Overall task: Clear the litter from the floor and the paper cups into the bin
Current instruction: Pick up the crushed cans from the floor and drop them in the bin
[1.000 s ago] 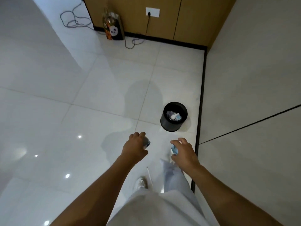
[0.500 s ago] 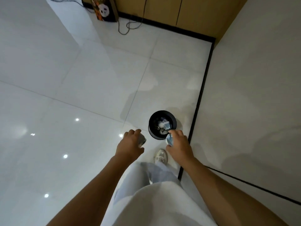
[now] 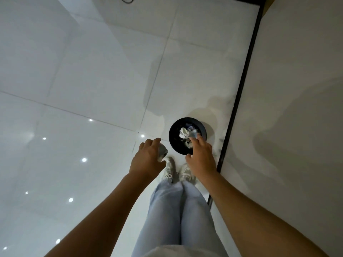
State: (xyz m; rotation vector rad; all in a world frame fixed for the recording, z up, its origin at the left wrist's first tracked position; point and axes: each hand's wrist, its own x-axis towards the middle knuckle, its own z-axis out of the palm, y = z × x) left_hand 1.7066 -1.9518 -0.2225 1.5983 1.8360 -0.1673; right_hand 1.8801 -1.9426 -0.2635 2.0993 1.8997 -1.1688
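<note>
A small round black bin (image 3: 173, 138) stands on the white tiled floor close to the wall, just in front of my feet. Crumpled white paper (image 3: 182, 133) and other litter lie inside it. My right hand (image 3: 201, 156) hovers over the bin's near rim with the fingers spread and the thumb held apart. A bluish paper cup (image 3: 193, 134) sits at its fingertips above the bin's opening, no longer gripped. My left hand (image 3: 148, 157) is level with the bin, just to its left, and grips another paper cup (image 3: 162, 152).
A black skirting strip (image 3: 239, 101) runs along the beige wall (image 3: 297, 89) immediately right of the bin. My white shoes (image 3: 169, 170) stand right behind the bin. A loop of cable (image 3: 127, 0) lies at the top edge. Glossy tiles stretch away to the left.
I have walked up to the bin, which now lies under my hands. My right hand moved over its opening and its fingers opened off the cup. The left hand keeps its cup.
</note>
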